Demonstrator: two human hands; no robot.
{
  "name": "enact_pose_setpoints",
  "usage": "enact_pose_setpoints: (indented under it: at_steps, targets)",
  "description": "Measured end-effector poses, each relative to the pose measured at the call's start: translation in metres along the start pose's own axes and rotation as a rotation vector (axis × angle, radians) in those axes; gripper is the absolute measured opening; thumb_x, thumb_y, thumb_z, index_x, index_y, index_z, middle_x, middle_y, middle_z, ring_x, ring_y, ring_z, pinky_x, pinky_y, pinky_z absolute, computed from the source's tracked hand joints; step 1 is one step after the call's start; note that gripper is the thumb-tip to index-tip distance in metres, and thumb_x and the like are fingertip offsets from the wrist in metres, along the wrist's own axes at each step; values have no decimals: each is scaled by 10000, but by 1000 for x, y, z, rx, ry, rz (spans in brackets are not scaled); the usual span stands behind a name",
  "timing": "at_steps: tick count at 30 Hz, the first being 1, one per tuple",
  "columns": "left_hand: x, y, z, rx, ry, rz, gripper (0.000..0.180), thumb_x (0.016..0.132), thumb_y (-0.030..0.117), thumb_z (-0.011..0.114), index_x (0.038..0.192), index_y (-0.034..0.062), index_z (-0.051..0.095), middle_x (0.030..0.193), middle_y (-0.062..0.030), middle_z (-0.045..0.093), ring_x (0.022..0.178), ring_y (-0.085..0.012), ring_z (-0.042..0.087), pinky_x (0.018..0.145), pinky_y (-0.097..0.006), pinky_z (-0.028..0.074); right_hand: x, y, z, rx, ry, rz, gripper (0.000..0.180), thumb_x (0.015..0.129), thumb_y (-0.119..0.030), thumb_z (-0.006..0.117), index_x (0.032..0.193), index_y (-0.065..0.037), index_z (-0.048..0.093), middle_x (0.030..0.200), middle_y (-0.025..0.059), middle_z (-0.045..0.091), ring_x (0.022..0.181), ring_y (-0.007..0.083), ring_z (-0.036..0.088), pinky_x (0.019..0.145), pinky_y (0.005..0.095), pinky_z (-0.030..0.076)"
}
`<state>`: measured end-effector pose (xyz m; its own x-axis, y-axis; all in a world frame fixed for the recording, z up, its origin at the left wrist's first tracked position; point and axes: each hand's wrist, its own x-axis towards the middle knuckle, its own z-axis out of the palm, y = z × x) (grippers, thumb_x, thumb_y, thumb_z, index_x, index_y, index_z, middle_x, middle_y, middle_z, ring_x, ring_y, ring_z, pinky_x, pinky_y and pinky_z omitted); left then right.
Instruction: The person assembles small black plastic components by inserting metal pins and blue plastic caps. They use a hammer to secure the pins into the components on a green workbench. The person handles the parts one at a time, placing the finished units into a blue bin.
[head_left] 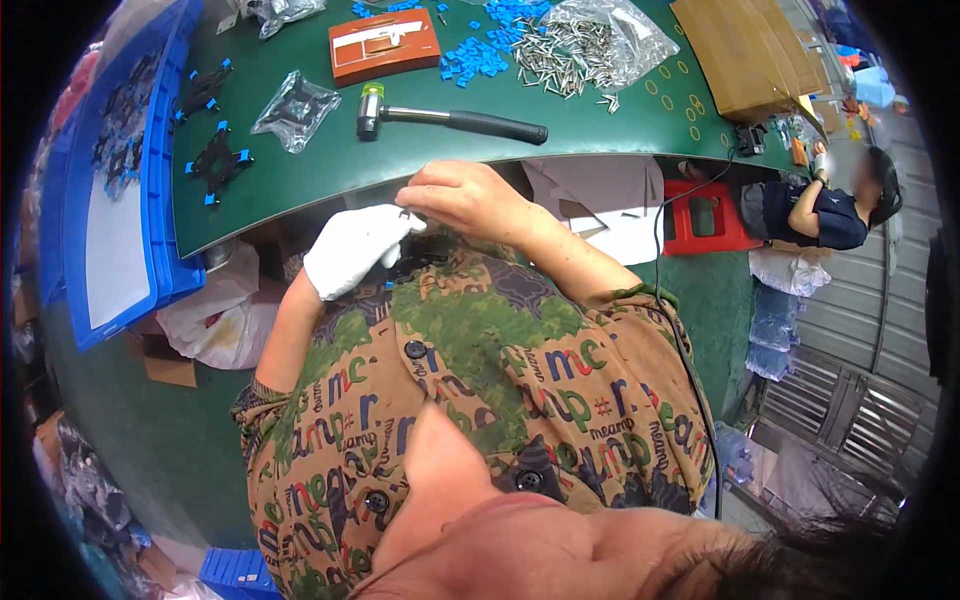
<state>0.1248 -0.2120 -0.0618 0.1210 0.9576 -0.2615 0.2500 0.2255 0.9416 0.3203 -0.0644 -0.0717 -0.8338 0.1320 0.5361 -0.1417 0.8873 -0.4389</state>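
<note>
On my feed: a green bench, a shirt with multicoloured lettering, an orange box with a white picture. Below the bench edge, the gloved left hand and bare right hand curl together by a mostly hidden dark part; their grip I cannot tell.

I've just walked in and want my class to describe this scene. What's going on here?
A person has their white-gloved left hand and bare right hand together at the near edge of a green table; whatever is between their fingers is too hidden to identify. A hammer lies untouched on the table, with small blue pieces and a heap of metal pins behind it. Black cross-shaped parts with blue tips lie at the left, beside a blue bin.
</note>
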Motion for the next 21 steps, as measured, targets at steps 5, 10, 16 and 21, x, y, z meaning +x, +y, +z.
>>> enact_pose_setpoints:
  at_steps: [5,10,16,21]
  targets:
    - [-1,-1,0,-58,-17,3,306,1051,296,575,1131,75,772,720,-7,636,665,-94,566,663,-280,481,-5,-2,13,-14,107,-9,222,828,-61,770,1038,-59,697,918,86,681,808,273,682,673,385,561]
    - [1,-8,2,-115,4,10,290,1048,269,583,1116,60,772,734,-7,642,671,-91,569,668,-267,482,-7,-11,23,-9,194,75,189,833,-56,768,1008,-64,697,889,78,676,791,269,681,676,375,571]
    - [0,-9,6,-195,18,-16,280,1039,249,595,1085,38,774,735,-5,643,658,-85,568,655,-260,479,-16,-11,38,24,250,125,180,833,-22,761,1000,-56,703,896,86,684,789,266,687,662,352,571]
    - [-2,-12,10,-236,42,-47,269,1031,235,605,1048,24,771,743,-10,652,641,-84,570,631,-256,469,-19,-11,44,54,273,156,184,828,-7,762,997,-54,706,903,92,691,791,268,693,666,349,573]
